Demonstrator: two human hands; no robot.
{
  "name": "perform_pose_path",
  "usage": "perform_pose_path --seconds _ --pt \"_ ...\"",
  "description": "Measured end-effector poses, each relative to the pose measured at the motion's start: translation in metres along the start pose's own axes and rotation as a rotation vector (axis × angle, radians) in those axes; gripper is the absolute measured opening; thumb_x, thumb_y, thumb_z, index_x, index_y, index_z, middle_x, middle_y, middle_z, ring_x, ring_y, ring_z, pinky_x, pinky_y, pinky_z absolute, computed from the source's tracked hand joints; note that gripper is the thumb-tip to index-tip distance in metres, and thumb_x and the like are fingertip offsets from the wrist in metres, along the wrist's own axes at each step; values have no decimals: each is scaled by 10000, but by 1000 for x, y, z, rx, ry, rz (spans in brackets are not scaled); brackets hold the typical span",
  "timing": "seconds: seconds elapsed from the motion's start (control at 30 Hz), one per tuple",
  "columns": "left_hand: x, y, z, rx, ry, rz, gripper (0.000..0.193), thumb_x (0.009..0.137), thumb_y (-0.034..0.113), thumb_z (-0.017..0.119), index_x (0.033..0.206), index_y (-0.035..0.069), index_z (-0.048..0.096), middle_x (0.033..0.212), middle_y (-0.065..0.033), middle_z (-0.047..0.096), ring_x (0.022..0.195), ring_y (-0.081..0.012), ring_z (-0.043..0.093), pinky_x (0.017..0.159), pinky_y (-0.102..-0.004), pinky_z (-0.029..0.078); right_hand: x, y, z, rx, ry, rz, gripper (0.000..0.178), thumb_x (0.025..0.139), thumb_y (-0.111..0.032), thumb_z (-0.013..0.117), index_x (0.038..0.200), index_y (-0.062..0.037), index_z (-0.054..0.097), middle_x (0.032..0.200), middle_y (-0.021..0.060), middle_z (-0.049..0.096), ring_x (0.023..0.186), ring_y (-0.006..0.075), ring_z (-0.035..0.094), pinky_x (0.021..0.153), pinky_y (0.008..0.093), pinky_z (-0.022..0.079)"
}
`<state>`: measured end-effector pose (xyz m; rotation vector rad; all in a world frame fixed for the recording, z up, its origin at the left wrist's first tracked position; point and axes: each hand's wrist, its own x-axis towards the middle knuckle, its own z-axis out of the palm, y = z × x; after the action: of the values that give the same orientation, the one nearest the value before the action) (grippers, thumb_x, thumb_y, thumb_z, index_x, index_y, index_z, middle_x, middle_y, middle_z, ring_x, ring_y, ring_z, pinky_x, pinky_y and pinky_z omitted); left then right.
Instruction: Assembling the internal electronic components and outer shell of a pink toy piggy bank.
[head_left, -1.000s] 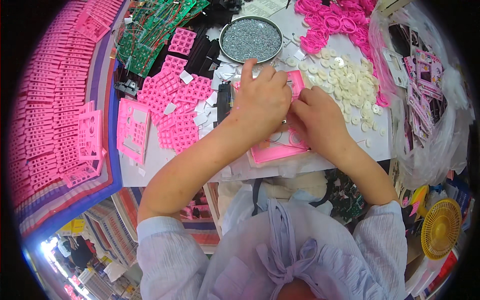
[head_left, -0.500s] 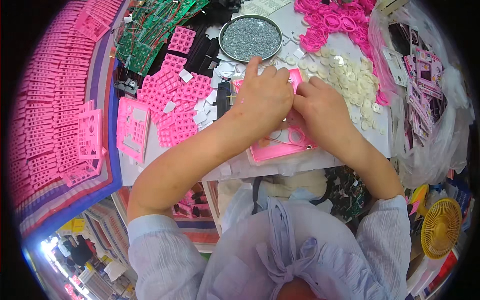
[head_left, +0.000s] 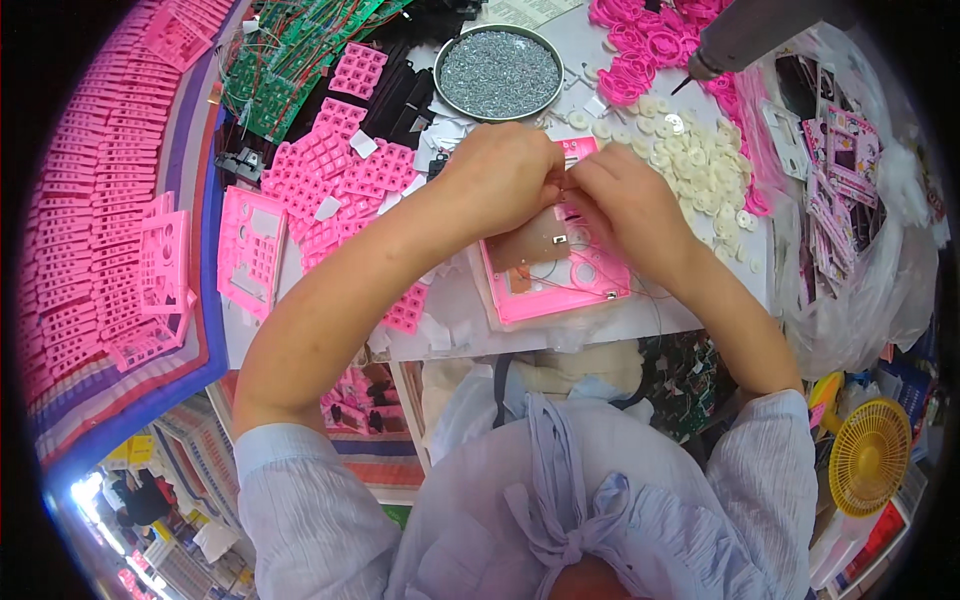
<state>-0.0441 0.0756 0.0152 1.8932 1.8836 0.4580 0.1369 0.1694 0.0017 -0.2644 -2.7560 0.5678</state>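
Head view: your left hand and right hand meet, fingers curled, over the pink shell; whether they grip anything, you cannot tell. Nearer you than the left fingers, a brown board overlaps it. The shell looks part-assembled: uncovered, a wire loose. Right of your fingers: white discs; left: keypads; beyond: metal bits, and rightward a driver. Your hands hide the shell's upper part.
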Motion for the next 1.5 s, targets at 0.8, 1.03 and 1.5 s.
perform_pose_path --seconds 0.8,1.03,1.5 --pt "1 -13 7 23 3 85 113 807 135 702 874 46 721 837 -143 713 827 -352 689 759 -449 536 -5 -1 -16 -64 -146 -193 232 763 -126 749 993 -97 755 1034 59 670 974 287 600 822 389 552" --pt "4 -13 12 187 -26 157 87 852 149 675 914 89 686 833 -112 694 860 -319 686 895 -464 484 -16 -4 4 -74 41 -173 328 775 -117 732 1098 -67 695 1031 84 651 966 306 591 828 413 525" --pt "-12 -25 14 -74 474 249 204 854 105 685 1045 38 660 860 -126 681 781 -319 677 709 -416 537 -16 -3 -13 54 -124 -93 305 793 -87 709 1096 -53 684 1136 92 640 1067 317 589 909 414 521"
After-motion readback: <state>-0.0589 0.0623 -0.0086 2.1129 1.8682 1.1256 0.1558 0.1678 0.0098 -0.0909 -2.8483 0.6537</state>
